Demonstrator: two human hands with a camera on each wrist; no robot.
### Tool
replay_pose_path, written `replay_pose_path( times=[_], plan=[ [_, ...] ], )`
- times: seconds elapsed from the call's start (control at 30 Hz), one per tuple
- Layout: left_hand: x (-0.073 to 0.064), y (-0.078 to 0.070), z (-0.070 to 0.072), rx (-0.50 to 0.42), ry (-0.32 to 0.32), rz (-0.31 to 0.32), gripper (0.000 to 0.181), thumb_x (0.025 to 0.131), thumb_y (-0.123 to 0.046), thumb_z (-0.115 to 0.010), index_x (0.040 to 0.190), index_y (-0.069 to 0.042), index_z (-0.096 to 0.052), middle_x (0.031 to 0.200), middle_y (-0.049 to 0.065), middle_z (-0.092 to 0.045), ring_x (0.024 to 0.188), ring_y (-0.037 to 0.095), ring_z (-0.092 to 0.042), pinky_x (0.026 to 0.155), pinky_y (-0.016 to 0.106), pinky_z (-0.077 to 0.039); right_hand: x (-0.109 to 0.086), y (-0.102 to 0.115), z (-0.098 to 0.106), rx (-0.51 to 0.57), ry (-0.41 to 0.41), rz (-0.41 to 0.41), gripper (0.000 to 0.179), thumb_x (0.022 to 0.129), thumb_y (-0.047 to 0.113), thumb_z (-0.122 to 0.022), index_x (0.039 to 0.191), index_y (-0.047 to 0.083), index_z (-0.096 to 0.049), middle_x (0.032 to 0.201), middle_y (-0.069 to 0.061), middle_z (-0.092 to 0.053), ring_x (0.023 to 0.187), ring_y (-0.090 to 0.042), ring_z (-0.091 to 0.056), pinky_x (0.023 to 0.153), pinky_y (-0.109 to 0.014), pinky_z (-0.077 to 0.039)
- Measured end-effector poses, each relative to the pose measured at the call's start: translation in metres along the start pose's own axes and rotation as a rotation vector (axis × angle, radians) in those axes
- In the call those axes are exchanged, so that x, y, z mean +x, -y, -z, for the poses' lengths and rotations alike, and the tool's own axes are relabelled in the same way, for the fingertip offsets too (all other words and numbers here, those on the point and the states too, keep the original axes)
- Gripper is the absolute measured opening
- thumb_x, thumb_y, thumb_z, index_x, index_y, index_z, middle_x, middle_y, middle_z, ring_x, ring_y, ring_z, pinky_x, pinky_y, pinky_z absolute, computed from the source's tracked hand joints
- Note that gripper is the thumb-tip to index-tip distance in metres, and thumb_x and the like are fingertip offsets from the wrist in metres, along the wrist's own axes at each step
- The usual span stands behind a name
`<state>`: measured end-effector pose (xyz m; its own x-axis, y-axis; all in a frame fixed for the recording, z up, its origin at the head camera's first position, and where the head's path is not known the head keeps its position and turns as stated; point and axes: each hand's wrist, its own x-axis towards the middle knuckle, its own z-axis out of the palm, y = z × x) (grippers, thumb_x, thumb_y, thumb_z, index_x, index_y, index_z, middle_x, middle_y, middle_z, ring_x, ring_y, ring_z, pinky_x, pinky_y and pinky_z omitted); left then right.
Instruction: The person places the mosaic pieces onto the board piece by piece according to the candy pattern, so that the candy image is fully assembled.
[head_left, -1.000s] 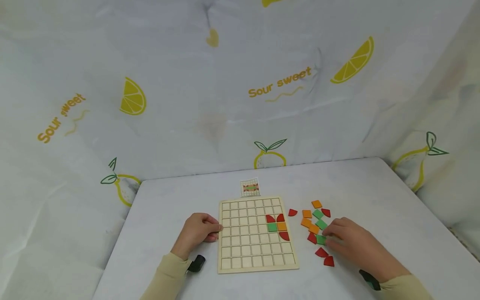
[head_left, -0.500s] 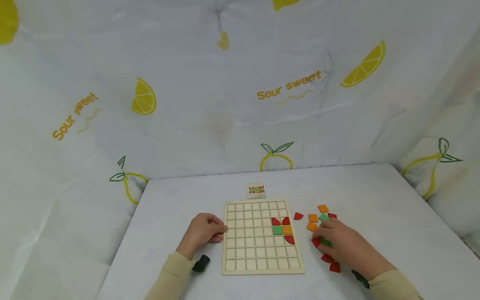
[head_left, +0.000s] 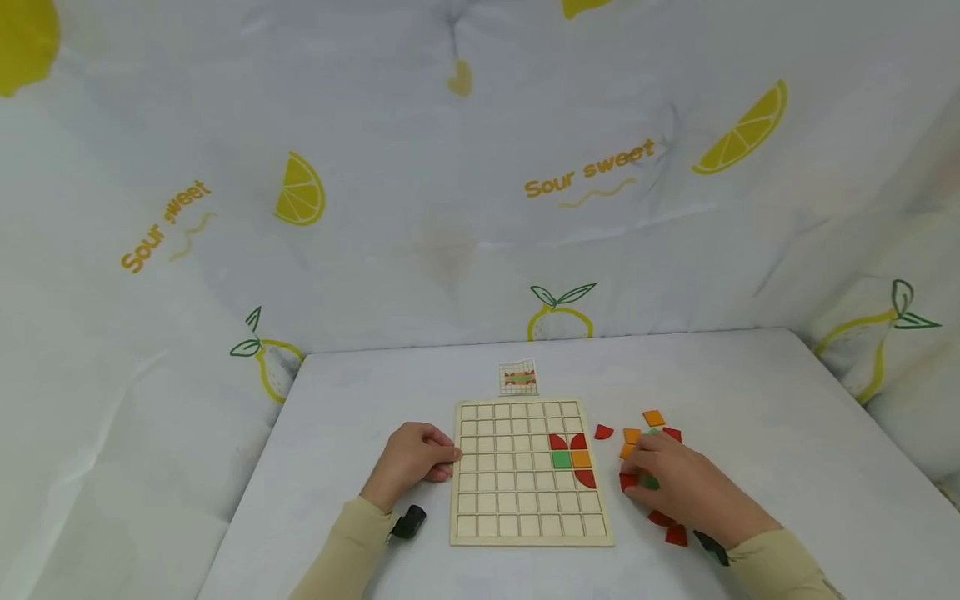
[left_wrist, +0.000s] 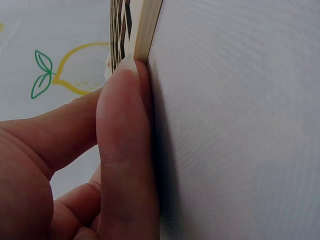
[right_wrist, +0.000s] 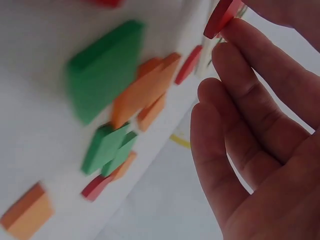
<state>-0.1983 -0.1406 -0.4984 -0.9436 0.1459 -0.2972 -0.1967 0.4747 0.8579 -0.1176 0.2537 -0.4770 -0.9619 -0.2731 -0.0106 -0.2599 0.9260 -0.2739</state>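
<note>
- White table (head_left: pixel 750 392), with lemon-print cloth (head_left: pixel 450 167) hung behind and at the sides.
- Left hand (head_left: pixel 411 463) curls loosely, thumb pressed to the left edge of the wooden grid board (head_left: pixel 510 500).
- Right hand (head_left: pixel 675 483) pinches a red piece (right_wrist: pixel 220 17) at the fingertips, over the loose tiles (head_left: pixel 654 417) right of the board.
- Since a second ago, the right hand has slid left over the pile.

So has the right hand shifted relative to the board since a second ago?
Yes. The right hand has slid left over the loose tiles, closer to the wooden board.
</note>
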Motion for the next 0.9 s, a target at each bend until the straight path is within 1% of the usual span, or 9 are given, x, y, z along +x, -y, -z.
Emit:
replay_pose_path(
  times=[0.13, 0.23, 0.37, 0.57, 0.73, 0.9],
  plan=[
    [0.001, -0.002, 0.0, 0.007, -0.007, 0.003, 0.02, 0.091, -0.017, -0.087, 0.1, -0.004, -0.076, 0.083, 0.006, -0.077, 0.066, 0.011, -0.072, 0.064, 0.026, -0.066, 0.01, 0.014, 0.005, 0.026, -0.035, 0.051, 0.016, 0.086, 0.027, -0.092, 0.096, 0.029, -0.08, 0.094, 0.017, -0.058, 0.09, -0.002, -0.051, 0.075, -0.022, -0.057],
    [0.001, -0.001, 0.0, 0.004, -0.003, 0.012, 0.02, 0.091, -0.018, -0.087, 0.1, -0.004, -0.076, 0.083, 0.006, -0.078, 0.066, 0.011, -0.073, 0.065, 0.026, -0.066, 0.019, 0.026, 0.005, 0.036, -0.061, 0.11, 0.015, 0.086, 0.027, -0.092, 0.096, 0.027, -0.08, 0.095, 0.018, -0.061, 0.096, -0.004, -0.053, 0.078, -0.023, -0.058],
    [0.002, 0.001, 0.001, -0.001, 0.002, 0.012, 0.02, 0.09, -0.017, -0.088, 0.1, -0.004, -0.076, 0.082, 0.006, -0.078, 0.065, 0.011, -0.073, 0.064, 0.026, -0.066, 0.028, 0.04, 0.0, 0.063, -0.058, 0.178, 0.015, 0.087, 0.027, -0.093, 0.095, 0.025, -0.08, 0.095, 0.016, -0.06, 0.096, -0.006, -0.052, 0.074, -0.022, -0.056],
    [0.002, 0.001, 0.001, -0.009, 0.009, 0.006, 0.02, 0.09, -0.016, -0.087, 0.1, -0.004, -0.076, 0.081, 0.006, -0.078, 0.065, 0.011, -0.074, 0.064, 0.026, -0.066, 0.034, 0.051, -0.011, 0.073, -0.015, 0.171, 0.014, 0.088, 0.029, -0.092, 0.095, 0.026, -0.08, 0.097, 0.019, -0.058, 0.096, -0.003, -0.051, 0.077, -0.021, -0.056],
    [0.001, -0.001, 0.001, -0.014, 0.006, 0.01, 0.019, 0.09, -0.016, -0.087, 0.099, -0.004, -0.076, 0.081, 0.006, -0.077, 0.064, 0.012, -0.073, 0.064, 0.026, -0.066, 0.034, 0.053, -0.015, 0.092, -0.027, 0.181, 0.011, 0.09, 0.023, -0.089, 0.093, 0.025, -0.079, 0.093, 0.017, -0.054, 0.089, -0.001, -0.047, 0.069, -0.018, -0.05],
    [0.0, -0.001, 0.002, -0.009, 0.008, 0.015, 0.019, 0.09, -0.016, -0.087, 0.099, -0.004, -0.076, 0.081, 0.006, -0.077, 0.064, 0.011, -0.073, 0.063, 0.026, -0.065, 0.034, 0.055, -0.017, 0.087, -0.036, 0.188, 0.008, 0.09, 0.02, -0.085, 0.095, 0.024, -0.08, 0.093, 0.015, -0.055, 0.09, 0.0, -0.05, 0.067, -0.017, -0.049]
  ],
)
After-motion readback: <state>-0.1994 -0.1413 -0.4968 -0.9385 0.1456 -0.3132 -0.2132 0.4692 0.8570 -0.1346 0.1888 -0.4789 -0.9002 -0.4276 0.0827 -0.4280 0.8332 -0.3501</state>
